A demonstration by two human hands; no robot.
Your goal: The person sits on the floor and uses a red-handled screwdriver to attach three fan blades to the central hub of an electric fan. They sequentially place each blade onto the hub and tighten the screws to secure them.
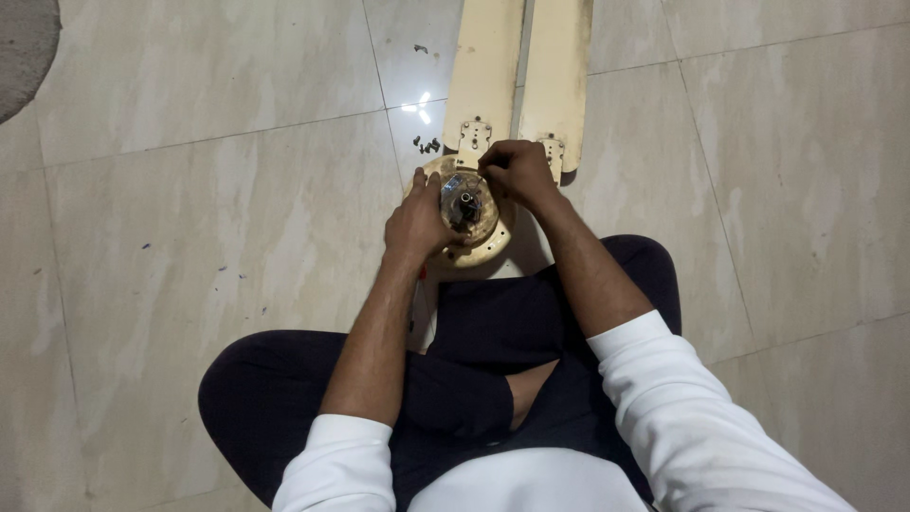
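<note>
A round cream ceiling-fan motor housing [488, 248] lies on the tiled floor in front of my crossed legs, its dark metal centre [465, 205] facing up. My left hand [415, 221] grips the housing's left side. My right hand [517, 171] rests on its far right rim, fingers pinched together at the top edge; whether they pinch a small part is hidden. Two cream fan blades [485, 66] [556, 71] lie side by side just beyond the housing, their metal brackets pointing toward it.
A small cluster of dark screws [427, 145] sits on the floor left of the blade brackets. A grey mat edge [24, 43] shows at the top left corner. My legs in dark trousers [284, 389] fill the lower middle.
</note>
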